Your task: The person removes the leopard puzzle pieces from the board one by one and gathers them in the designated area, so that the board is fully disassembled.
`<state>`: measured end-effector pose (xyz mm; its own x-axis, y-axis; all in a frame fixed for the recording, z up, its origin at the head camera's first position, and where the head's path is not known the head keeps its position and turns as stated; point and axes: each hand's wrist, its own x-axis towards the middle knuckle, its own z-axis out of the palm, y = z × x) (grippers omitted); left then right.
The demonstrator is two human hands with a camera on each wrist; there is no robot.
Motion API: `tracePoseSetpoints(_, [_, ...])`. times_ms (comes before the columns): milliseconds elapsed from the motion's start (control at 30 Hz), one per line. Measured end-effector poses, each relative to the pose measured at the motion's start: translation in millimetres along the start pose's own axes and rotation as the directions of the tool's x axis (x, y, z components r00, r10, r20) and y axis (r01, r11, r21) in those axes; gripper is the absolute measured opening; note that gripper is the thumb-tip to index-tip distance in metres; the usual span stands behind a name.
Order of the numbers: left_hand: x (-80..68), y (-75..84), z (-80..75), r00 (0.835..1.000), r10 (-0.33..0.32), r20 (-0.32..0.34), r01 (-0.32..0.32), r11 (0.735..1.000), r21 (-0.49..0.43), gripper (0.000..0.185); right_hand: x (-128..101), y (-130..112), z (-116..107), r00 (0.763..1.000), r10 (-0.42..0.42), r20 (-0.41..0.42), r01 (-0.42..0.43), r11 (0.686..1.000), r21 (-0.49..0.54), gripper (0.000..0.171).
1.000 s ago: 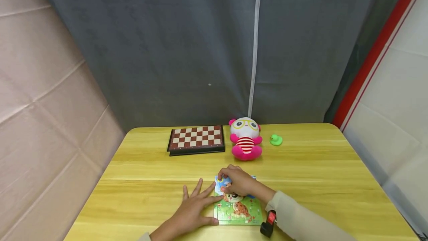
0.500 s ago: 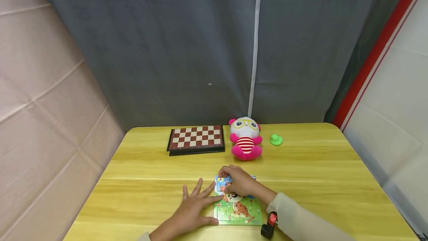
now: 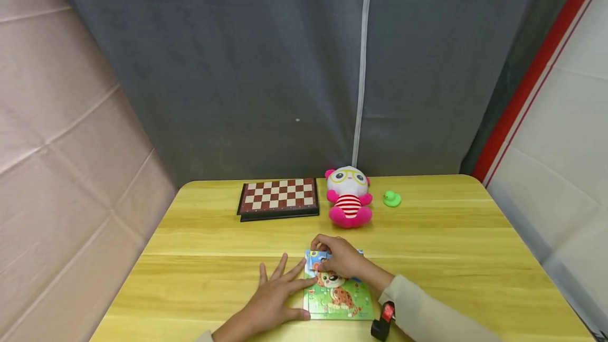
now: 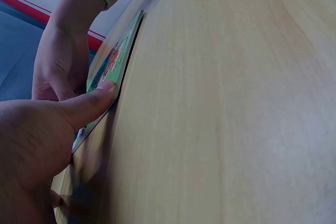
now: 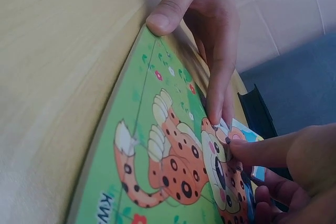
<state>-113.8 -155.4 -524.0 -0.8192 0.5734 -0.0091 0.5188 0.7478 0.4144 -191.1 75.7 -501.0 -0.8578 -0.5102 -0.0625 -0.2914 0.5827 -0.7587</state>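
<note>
A jigsaw puzzle (image 3: 339, 300) with a spotted leopard cub on green lies in its flat tray at the table's near middle. My right hand (image 3: 343, 258) reaches over its upper part and pinches a blue puzzle piece (image 3: 315, 260) at the upper left corner, thumb below and curled fingers above. That piece sits slightly raised; the fingers hide part of it. My left hand (image 3: 273, 300) is spread at the tray's left side. In the right wrist view, the left thumb (image 5: 160, 22) rests on the tray's corner and a left fingertip touches near the cub's head.
Farther back on the wooden table (image 3: 199, 268) lies a folded chessboard (image 3: 280, 197). Beside it sits a pink and white plush panda (image 3: 349, 199), then a small green toy duck (image 3: 392, 198). A grey curtain (image 3: 237, 67) hangs behind the table.
The blue puzzle piece in my right hand has tilted up and shifted slightly, showing more of its face. The left hand stays where it was.
</note>
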Motion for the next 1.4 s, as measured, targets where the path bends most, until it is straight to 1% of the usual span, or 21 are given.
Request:
tracePoseSetpoints(233, [-0.3,0.3,-0.5,1.000,-0.003,0.007,0.003,1.000,-0.007,0.070,-0.5,-1.9,0.3,1.000,0.017,-0.018,-0.015,0.997,0.082,0.027])
tracePoseSetpoints(633, [0.0,0.3,-0.1,1.000,0.000,0.005,0.000,1.000,0.002,0.070,1.0,1.7,0.5,0.997,0.019,-0.076,-0.007,0.988,0.153,0.022])
tracePoseSetpoints(867, [-0.4,0.3,0.7,1.000,0.000,0.009,0.000,1.000,0.000,0.070,-0.5,4.7,-1.1,0.997,0.014,-0.075,-0.001,0.985,0.171,0.019])
tracePoseSetpoints(1167, [-0.8,1.5,-1.7,1.000,0.008,0.002,-0.008,1.000,0.001,0.069,-4.5,8.9,-6.3,0.997,-0.036,-0.071,0.050,0.978,0.200,0.018])
tracePoseSetpoints(1400, [-1.7,3.5,-3.6,1.000,0.008,0.002,-0.008,1.000,0.013,0.068,-10.8,9.2,-10.5,0.996,-0.019,-0.092,0.040,0.973,0.227,0.017])
